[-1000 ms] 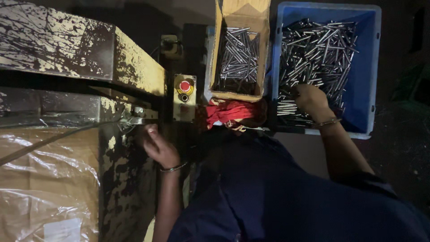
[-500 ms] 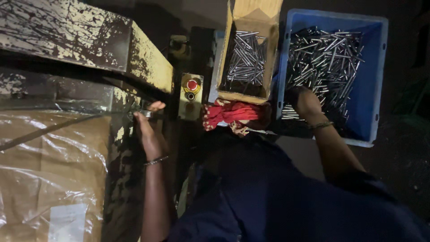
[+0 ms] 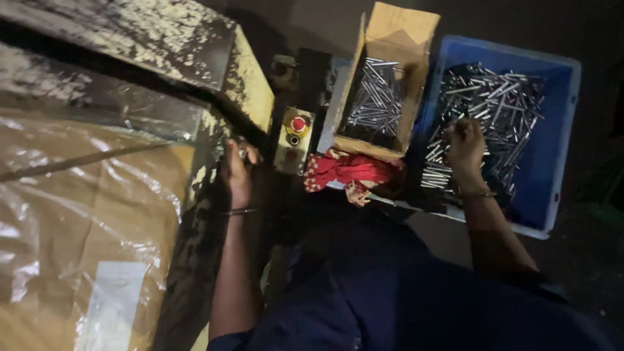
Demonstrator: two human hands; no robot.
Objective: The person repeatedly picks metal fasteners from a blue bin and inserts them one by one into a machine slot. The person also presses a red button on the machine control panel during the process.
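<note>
Bright, smooth metal pins [image 3: 494, 107] in a matt blue plastic bin [image 3: 552, 162]. More metal pins in a plain brown cardboard box [image 3: 393, 29]. Red cloth [image 3: 344, 170], soft, crumpled. Machine housing [image 3: 250, 68]: yellow paint, chipped, rough, grimy. Glossy, wrinkled clear plastic film [image 3: 78, 195] over brown cardboard. Thin metal bangle [image 3: 478, 193], shiny.

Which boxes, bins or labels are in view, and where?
Cardboard box: top centre, open, brown, holding metal rods.
Blue bin: right, plastic, full of rods; right hand inside.
Wrapped carton: left, brown under clear film.
White label: on carton, rectangular.
</note>
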